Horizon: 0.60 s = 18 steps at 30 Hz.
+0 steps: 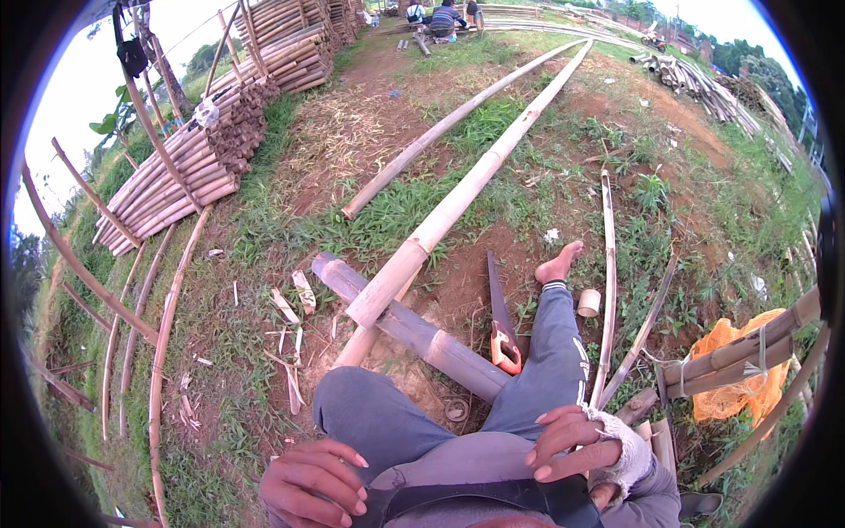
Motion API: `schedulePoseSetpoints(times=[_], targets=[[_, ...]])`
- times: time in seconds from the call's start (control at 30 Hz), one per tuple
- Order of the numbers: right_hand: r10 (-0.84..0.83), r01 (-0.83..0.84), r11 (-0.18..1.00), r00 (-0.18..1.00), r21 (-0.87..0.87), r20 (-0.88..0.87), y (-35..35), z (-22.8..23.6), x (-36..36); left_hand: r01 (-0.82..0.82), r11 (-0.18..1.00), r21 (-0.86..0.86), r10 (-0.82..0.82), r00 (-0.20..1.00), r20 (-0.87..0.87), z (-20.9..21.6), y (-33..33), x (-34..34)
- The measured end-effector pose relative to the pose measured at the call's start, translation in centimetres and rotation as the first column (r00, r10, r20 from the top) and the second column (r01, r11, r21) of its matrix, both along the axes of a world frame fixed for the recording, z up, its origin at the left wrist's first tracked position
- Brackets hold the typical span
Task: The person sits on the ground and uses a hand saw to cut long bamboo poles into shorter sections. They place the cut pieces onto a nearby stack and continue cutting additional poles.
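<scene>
My left hand (319, 482) is by my left thigh at the lower edge, fingers loosely bent and apart, with nothing visible in it. My right hand (576, 444) is over my lap on the right, fingers spread and empty; a whitish knitted wrap (627, 453) covers its palm and wrist. A dark band (475, 497) crosses my waist between the hands. Ahead of my lap, a thick grey bamboo piece (414, 336) lies crosswise. The near end of a long pale bamboo pole (493, 158) rests on it. A handsaw (500, 317) with an orange handle lies beside my right leg.
A second bamboo pole (440, 128) lies left of the pale one. Bamboo stacks (176, 189) stand at left. Thin poles (607, 264) and a short bamboo ring (589, 304) lie right of my foot. An orange net bag (731, 387) hangs at right. Several people (444, 19) sit far back.
</scene>
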State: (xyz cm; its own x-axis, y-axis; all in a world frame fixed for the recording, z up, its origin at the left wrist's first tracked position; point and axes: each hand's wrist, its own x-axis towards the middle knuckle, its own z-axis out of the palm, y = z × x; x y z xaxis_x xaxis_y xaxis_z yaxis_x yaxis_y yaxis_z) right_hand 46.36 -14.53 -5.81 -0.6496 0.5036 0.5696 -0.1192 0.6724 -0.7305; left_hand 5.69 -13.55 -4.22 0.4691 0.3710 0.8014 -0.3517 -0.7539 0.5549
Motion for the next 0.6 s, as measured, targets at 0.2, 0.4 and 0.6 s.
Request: schedulePoseSetpoints(times=[0.2,0.4,0.6], targets=[[-0.342,0.381,0.715,0.922,0.587,-0.181,-1.4,6.7,-2.3,0.007,0.811,0.584,-0.211,0.936,0.282,6.4,-0.2,1.6],[0.469,0.109,0.162,0.866,0.981,-0.174,2.0,15.9,-4.7,-0.341,0.428,0.837,-0.436,0.734,0.522,9.9,-1.3,4.4],[0.412,0.185,0.223,0.872,0.957,-0.265,0.0,14.1,-1.2,0.080,0.867,0.491,-0.090,0.996,-0.003,7.1,1.2,-1.0]])
